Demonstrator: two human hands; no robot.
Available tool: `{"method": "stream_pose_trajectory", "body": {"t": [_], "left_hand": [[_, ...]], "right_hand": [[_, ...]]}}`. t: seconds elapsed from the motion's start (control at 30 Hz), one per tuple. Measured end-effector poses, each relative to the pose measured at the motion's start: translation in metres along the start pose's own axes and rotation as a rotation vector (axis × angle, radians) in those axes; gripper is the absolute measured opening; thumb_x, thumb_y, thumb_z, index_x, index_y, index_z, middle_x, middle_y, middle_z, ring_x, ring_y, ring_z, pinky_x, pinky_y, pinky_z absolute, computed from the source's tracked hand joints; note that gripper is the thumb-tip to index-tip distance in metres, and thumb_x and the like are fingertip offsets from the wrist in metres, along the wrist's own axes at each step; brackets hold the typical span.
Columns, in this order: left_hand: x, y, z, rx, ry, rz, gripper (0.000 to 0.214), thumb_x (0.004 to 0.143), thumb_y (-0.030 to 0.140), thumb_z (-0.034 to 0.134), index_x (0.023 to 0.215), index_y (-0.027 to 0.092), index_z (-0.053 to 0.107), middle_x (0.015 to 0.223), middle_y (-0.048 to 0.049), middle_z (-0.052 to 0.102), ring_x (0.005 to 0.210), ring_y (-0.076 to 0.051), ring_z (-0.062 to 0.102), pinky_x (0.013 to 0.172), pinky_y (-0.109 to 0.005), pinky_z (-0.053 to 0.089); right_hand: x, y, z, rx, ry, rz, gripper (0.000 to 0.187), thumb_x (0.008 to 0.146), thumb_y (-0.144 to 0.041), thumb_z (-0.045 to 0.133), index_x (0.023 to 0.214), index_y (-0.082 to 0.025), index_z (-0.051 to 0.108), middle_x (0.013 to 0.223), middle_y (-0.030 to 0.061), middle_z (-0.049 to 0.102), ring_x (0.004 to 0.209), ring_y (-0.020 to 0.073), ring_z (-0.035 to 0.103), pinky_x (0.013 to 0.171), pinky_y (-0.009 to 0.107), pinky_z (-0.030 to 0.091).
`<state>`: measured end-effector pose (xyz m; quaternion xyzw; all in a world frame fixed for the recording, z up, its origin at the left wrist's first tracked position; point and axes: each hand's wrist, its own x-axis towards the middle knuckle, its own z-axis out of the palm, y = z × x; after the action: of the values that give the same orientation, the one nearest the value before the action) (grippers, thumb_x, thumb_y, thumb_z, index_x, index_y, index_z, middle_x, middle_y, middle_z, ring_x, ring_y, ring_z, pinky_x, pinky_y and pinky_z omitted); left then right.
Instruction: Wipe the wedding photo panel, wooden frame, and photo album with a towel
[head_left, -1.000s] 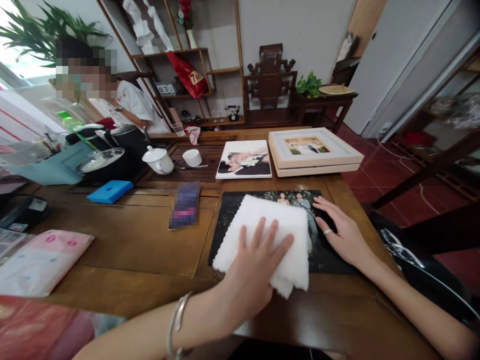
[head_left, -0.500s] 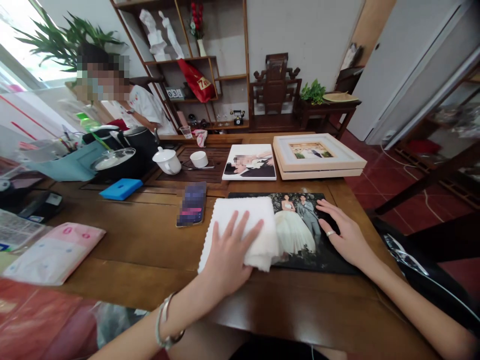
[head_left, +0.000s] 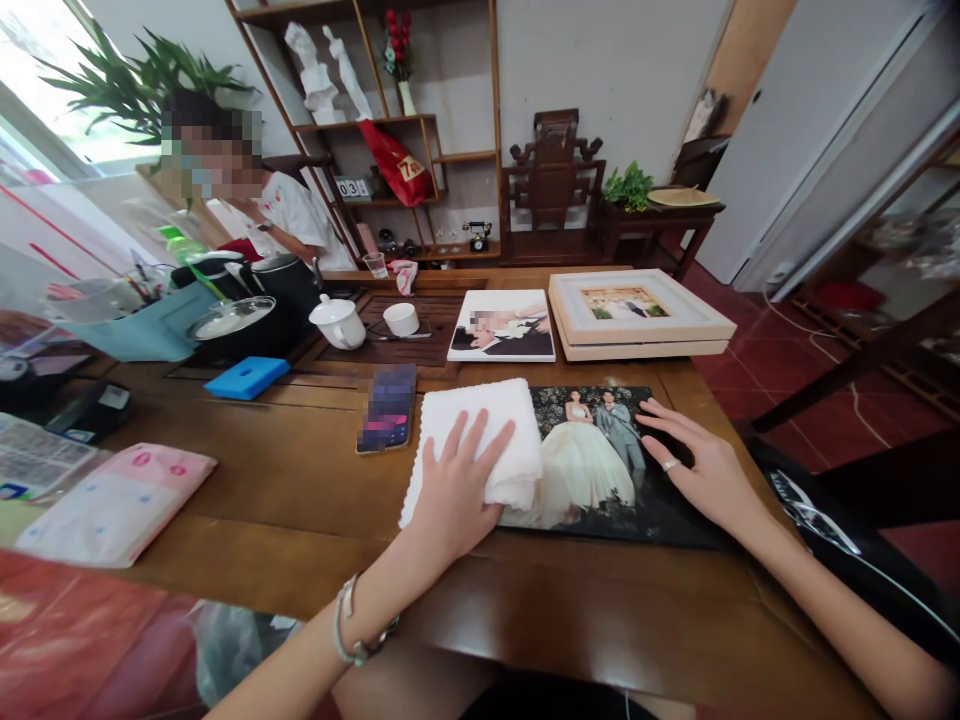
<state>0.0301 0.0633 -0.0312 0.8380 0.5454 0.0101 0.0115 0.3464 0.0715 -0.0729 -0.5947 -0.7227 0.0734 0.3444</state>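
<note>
Left grip (head_left: 450,490) lies flat and wide, palm pressing a folded white cloth (head_left: 459,403) onto the left part of a dark photo print (head_left: 592,470); nothing is clasped. Right grip (head_left: 705,475), also spread wide, rests on the print's right part and pins it to the counter (head_left: 300,470).

The print sits at the counter's near right, close to the near and right edges. We judge the step in hand to be wiping. It is done well with even palm pressure, strokes kept inside the print's borders, and the right grip firm so the panel cannot slide toward the right edge.

A phone (head_left: 386,408) lies just beside the cloth's far-left corner and limits leftward strokes there. Bare wood opens to the left, as far as a pink packet (head_left: 120,500).

Farther off, a second print (head_left: 502,325) and a framed picture (head_left: 637,310) lie near the far edge, apart from the work. A seated person (head_left: 277,215) is at the far left.
</note>
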Motion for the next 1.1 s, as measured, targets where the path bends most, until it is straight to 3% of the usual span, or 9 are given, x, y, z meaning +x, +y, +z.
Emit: {"method": "stream_pose_trajectory", "body": {"t": [0.1, 0.17, 0.27, 0.4, 0.57, 0.73, 0.83, 0.97, 1.1], "left_hand": [[0.0, 0.001, -0.001, -0.014, 0.003, 0.004, 0.091, 0.072, 0.014, 0.059, 0.153, 0.031, 0.023, 0.161, -0.0089, 0.021, 0.147, -0.036, 0.017, 0.109, -0.064, 0.027], [0.0, 0.001, -0.001, -0.025, 0.009, 0.009, 0.09, 0.072, 0.013, 0.058, 0.153, 0.03, 0.024, 0.161, -0.0093, 0.022, 0.147, -0.036, 0.017, 0.109, -0.064, 0.028], [0.0, 0.001, -0.001, -0.036, 0.019, 0.01, 0.089, 0.072, 0.013, 0.058, 0.153, 0.03, 0.025, 0.161, -0.0095, 0.022, 0.147, -0.036, 0.017, 0.109, -0.063, 0.028], [-0.001, 0.0, -0.001, -0.05, 0.027, 0.007, 0.085, 0.075, 0.013, 0.056, 0.153, 0.03, 0.026, 0.161, -0.0099, 0.022, 0.147, -0.036, 0.017, 0.108, -0.063, 0.028], [-0.002, 0.0, -0.001, -0.088, 0.035, 0.017, 0.082, 0.076, 0.014, 0.055, 0.152, 0.03, 0.028, 0.16, -0.0095, 0.024, 0.147, -0.035, 0.019, 0.108, -0.063, 0.029], [-0.001, -0.004, -0.003, -0.188, 0.046, 0.005, 0.082, 0.073, 0.006, 0.049, 0.15, 0.028, 0.033, 0.16, -0.006, 0.027, 0.148, -0.033, 0.018, 0.11, -0.064, 0.026], [-0.007, -0.013, -0.009, -0.315, 0.069, 0.007, 0.08, 0.072, 0.002, 0.043, 0.15, 0.022, 0.034, 0.158, -0.0052, 0.031, 0.148, -0.029, 0.021, 0.115, -0.057, 0.026], [-0.04, -0.026, -0.016, -0.357, 0.245, -0.02, 0.083, 0.07, 0.002, 0.039, 0.151, 0.02, 0.031, 0.156, -0.0048, 0.035, 0.146, -0.023, 0.027, 0.118, -0.048, 0.026], [-0.091, -0.033, -0.018, -0.153, 0.351, 0.011, 0.095, 0.064, 0.002, 0.04, 0.154, 0.025, 0.019, 0.158, -0.002, 0.03, 0.148, -0.025, 0.022, 0.119, -0.051, 0.022]], "right_hand": [[-0.005, -0.013, -0.005, -0.064, 0.036, -0.065, 0.033, 0.092, -0.038, 0.052, 0.113, -0.018, 0.067, 0.13, 0.0151, 0.065, 0.128, 0.0308, 0.056, 0.107, 0.055, 0.044], [-0.012, -0.033, -0.007, -0.151, 0.055, -0.201, 0.038, 0.09, -0.038, 0.056, 0.123, -0.019, 0.062, 0.136, 0.0144, 0.06, 0.137, 0.0328, 0.046, 0.111, 0.061, 0.036], [-0.026, -0.07, 0.0, -0.222, -0.152, -0.497, 0.054, 0.089, -0.039, 0.058, 0.138, -0.016, 0.05, 0.148, 0.0159, 0.048, 0.144, 0.0331, 0.033, 0.114, 0.059, 0.032], [-0.034, -0.101, 0.026, -0.38, -0.27, -0.626, 0.065, 0.091, -0.047, 0.053, 0.142, -0.008, 0.045, 0.153, 0.0212, 0.04, 0.144, 0.0387, 0.031, 0.111, 0.059, 0.035], [-0.028, -0.099, 0.052, -0.52, -0.198, -0.734, 0.06, 0.092, -0.049, 0.053, 0.132, -0.005, 0.055, 0.138, 0.0256, 0.056, 0.132, 0.0432, 0.047, 0.101, 0.061, 0.044], [-0.027, -0.102, 0.055, -0.642, -0.178, -0.838, 0.055, 0.091, -0.041, 0.057, 0.131, -0.003, 0.055, 0.132, 0.0294, 0.059, 0.124, 0.0461, 0.055, 0.092, 0.063, 0.049], [-0.027, -0.105, 0.055, -0.678, -0.177, -0.853, 0.052, 0.092, -0.036, 0.055, 0.132, -0.002, 0.054, 0.131, 0.0304, 0.059, 0.122, 0.0459, 0.056, 0.089, 0.064, 0.049], [-0.027, -0.103, 0.054, -0.677, -0.166, -0.87, 0.051, 0.093, -0.032, 0.052, 0.134, -0.001, 0.051, 0.131, 0.0306, 0.059, 0.122, 0.0457, 0.056, 0.089, 0.063, 0.05], [-0.029, -0.101, 0.051, -0.658, -0.161, -0.855, 0.047, 0.093, -0.022, 0.049, 0.135, -0.001, 0.049, 0.133, 0.0312, 0.057, 0.125, 0.0452, 0.054, 0.091, 0.063, 0.049]]}}
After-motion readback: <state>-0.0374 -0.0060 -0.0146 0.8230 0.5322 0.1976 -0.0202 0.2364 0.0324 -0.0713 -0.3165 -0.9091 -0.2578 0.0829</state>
